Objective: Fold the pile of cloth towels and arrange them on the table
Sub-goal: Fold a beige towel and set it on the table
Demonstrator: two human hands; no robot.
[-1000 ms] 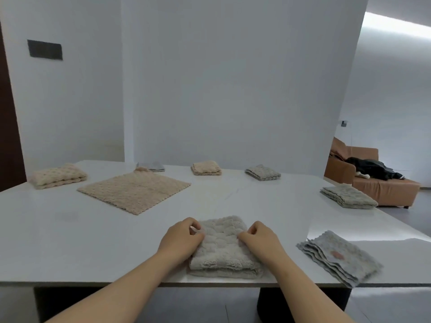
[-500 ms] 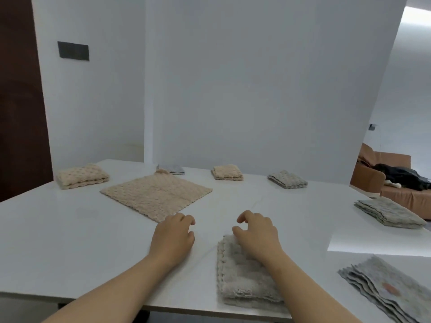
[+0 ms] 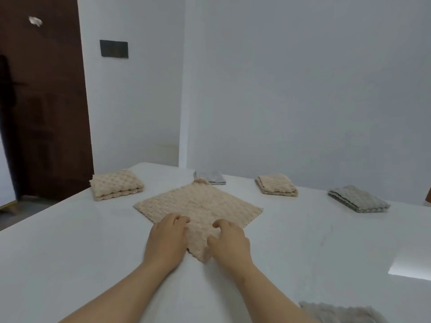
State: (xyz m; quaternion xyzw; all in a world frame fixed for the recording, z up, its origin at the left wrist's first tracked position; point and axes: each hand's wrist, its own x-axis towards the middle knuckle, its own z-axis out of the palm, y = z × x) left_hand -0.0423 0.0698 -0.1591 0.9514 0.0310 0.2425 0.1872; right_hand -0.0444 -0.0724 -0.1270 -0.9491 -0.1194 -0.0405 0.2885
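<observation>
A beige towel (image 3: 198, 203) lies spread flat like a diamond in the middle of the white table (image 3: 70, 252). My left hand (image 3: 166, 241) rests on its near left edge, fingers curled and apart. On the near right edge sits my right hand (image 3: 229, 243), fingers bent over the towel's near corner. Neither hand visibly grips the cloth. A folded grey towel (image 3: 342, 312) lies at the bottom right, partly behind my right forearm.
Folded towels sit along the far side: a beige one (image 3: 116, 185) at the left, a small grey one (image 3: 211, 177), another beige one (image 3: 276, 185), and a grey one (image 3: 359, 199) at the right. A dark brown door (image 3: 44, 101) stands left.
Both hands left the folded grey towel at the near edge and reached forward onto the spread beige towel. The view swung left and closer to it.
</observation>
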